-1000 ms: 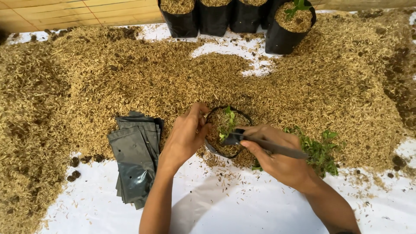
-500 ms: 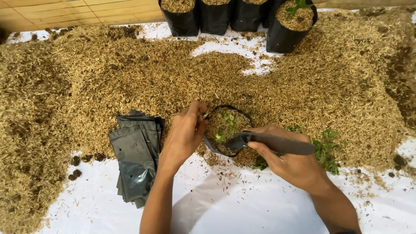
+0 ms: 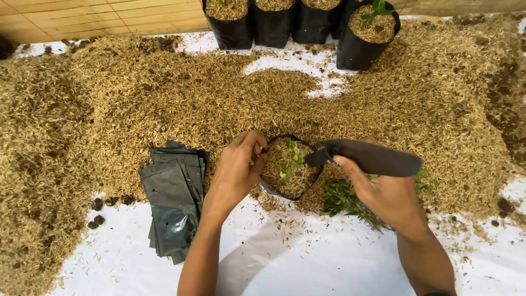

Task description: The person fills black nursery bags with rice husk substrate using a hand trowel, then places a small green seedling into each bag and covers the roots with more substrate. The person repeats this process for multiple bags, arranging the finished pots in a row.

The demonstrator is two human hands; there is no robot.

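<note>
Head view: left hand [image 3: 236, 171] pinches the rim of a small black plastic grow bag [image 3: 289, 167], filled with husk and a green seedling [image 3: 291, 159]. Right hand [image 3: 383, 192] grips a dark flat trowel [image 3: 370, 157] at the bag's mouth. Four filled black bags [image 3: 274, 22] stand behind; flat empty bags [image 3: 172, 197] lie left.

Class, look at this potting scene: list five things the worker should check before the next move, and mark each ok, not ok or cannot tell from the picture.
1. Left hand steadies the rim of the open grow bag: ok, fingers rest on its left edge.
2. Seedling sits inside the bag, above the husk fill: ok; whether upright, cannot tell.
3. Right hand has a firm grip on the dark trowel: ok, thumb lies over the handle.
4. Trowel blade loaded with husk: cannot tell, the blade tip is not clear.
5. Spare seedlings within reach: ok, beside the bag, under the right hand.
</note>
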